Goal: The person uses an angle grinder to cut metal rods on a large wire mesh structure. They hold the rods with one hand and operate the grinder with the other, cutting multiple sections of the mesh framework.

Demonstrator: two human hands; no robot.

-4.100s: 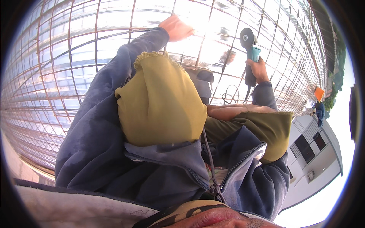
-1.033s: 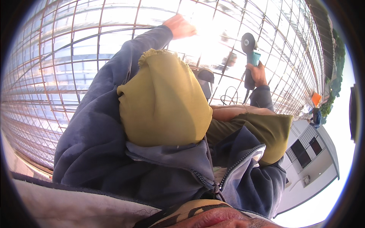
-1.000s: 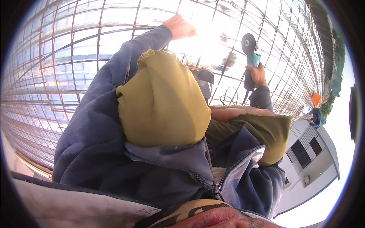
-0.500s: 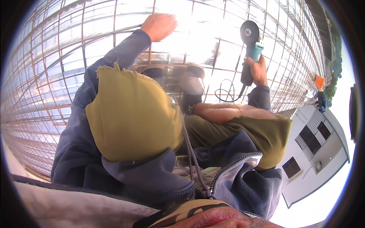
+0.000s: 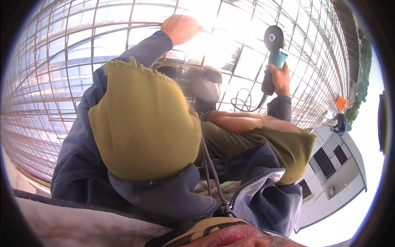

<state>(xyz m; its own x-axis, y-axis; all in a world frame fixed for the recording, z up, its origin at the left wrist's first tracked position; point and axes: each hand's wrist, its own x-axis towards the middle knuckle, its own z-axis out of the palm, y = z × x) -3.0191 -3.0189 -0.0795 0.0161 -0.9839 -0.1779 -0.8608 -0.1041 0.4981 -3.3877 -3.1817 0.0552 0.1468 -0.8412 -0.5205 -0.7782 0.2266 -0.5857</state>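
Observation:
My left hand is at the top over the steel rebar mesh, back of hand up, fingers curled and washed out by glare; what they hold, if anything, is hidden. My right hand grips the dark handle of a teal and black angle grinder. The grinder's dark disc points away from me, above the mesh. Its black cord loops on the mesh left of the handle. My shoes rest among the bars between my hands, behind my knee in olive trousers.
Bright reflective sheeting lies under the mesh. At the right are an orange object, a person in dark blue, trees, a dark roof edge and a white building with windows.
Compared with one second ago, my near knee has shifted left, showing more of my shoes. My left hand moved left, then slightly back right. The grinder sits a little higher, still gripped.

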